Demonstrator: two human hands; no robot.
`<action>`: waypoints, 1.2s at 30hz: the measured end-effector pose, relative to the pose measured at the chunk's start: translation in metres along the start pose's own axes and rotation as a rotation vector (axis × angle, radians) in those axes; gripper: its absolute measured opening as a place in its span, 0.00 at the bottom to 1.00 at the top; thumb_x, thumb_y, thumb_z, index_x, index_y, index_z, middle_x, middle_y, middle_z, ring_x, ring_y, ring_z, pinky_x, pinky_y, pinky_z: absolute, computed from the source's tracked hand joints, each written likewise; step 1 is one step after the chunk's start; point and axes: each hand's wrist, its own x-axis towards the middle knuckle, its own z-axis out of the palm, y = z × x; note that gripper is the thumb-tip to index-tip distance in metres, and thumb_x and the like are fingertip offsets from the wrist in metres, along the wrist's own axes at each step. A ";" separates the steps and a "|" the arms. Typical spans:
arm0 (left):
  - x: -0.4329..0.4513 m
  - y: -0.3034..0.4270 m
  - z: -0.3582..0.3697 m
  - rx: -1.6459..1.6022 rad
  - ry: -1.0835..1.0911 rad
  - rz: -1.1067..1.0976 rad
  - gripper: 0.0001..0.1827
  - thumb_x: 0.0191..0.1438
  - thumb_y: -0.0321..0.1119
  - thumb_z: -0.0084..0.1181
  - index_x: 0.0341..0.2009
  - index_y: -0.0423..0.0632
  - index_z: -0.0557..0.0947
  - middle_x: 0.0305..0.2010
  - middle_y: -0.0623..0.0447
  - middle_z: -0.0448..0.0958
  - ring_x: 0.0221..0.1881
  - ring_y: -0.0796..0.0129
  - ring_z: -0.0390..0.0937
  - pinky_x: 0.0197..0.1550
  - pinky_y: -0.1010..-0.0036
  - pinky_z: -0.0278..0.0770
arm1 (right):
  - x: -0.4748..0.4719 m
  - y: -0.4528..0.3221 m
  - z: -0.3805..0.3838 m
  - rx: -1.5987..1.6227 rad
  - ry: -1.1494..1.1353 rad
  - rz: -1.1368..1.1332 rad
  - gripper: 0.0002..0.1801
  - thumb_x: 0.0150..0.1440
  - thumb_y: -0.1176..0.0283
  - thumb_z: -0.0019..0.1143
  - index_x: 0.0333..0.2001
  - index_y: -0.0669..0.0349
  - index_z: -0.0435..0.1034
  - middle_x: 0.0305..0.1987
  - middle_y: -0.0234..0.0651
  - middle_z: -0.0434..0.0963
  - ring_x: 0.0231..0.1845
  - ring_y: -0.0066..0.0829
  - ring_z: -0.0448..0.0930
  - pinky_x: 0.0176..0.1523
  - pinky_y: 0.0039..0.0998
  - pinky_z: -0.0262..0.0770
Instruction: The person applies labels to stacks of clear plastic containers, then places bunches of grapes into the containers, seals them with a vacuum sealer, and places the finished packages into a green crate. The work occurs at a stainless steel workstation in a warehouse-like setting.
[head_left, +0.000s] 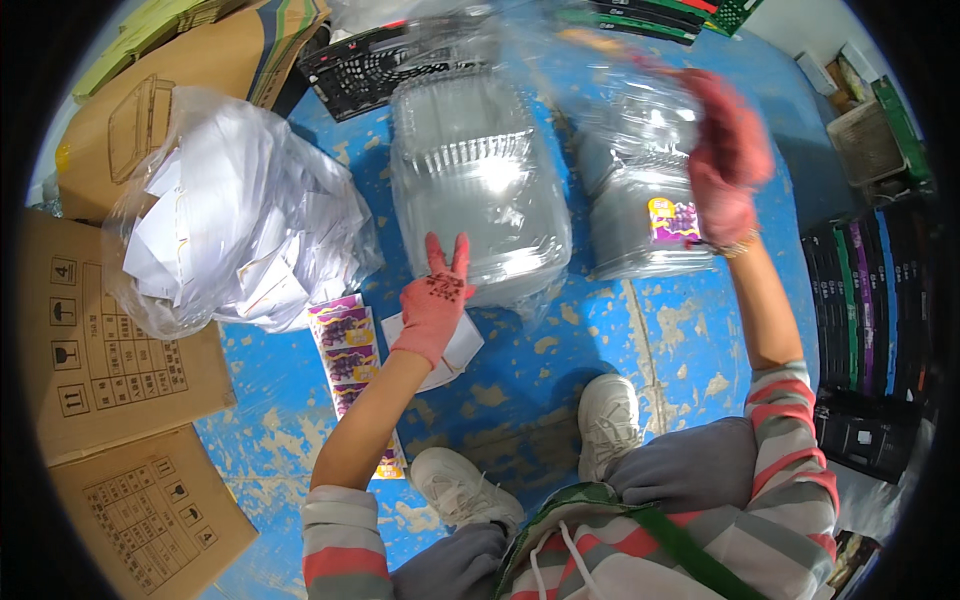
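My left hand (439, 304), in a pink knit glove with dark dots, has two fingers spread at the near end of a wrapped stack of clear plastic containers (480, 195). I see nothing held in it. Below that hand lie white paper pieces (461, 345) and a strip of purple grape stickers (349, 352). My right hand (727, 157), gloved too, is blurred above a second stack of clear containers (622, 232), where a grape sticker (673, 219) shows. Blurred clear plastic with an orange-pink streak (600, 43) extends ahead of it; the grip is unclear.
On the left, a clear bag of paper scraps (247, 217) stands by cardboard boxes (135, 345). A black crate (375, 71) is beyond the containers. Stacked crates (862, 300) line the right side. My shoes (465, 487) are on the worn blue floor (517, 405).
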 end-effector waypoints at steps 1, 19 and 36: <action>0.000 0.000 0.001 0.021 -0.007 -0.014 0.40 0.56 0.37 0.49 0.68 0.64 0.43 0.69 0.38 0.48 0.39 0.53 0.79 0.32 0.68 0.77 | 0.006 0.009 -0.023 -0.104 0.087 -0.106 0.31 0.31 0.92 0.38 0.42 0.63 0.73 0.42 0.37 0.77 0.39 0.34 0.76 0.38 0.28 0.72; -0.045 -0.002 -0.061 -0.497 0.383 0.142 0.34 0.50 0.39 0.60 0.61 0.53 0.63 0.55 0.45 0.71 0.45 0.57 0.77 0.42 0.69 0.75 | -0.143 0.084 -0.059 -0.238 -1.061 0.595 0.51 0.38 0.52 0.68 0.64 0.45 0.50 0.65 0.45 0.56 0.66 0.47 0.56 0.64 0.46 0.53; -0.050 -0.013 -0.146 -1.432 0.961 -0.155 0.21 0.53 0.19 0.51 0.53 0.42 0.70 0.50 0.52 0.73 0.51 0.73 0.69 0.46 0.82 0.67 | -0.077 -0.165 0.065 0.808 -1.264 0.537 0.27 0.48 0.58 0.60 0.49 0.61 0.68 0.39 0.46 0.76 0.42 0.38 0.78 0.44 0.31 0.73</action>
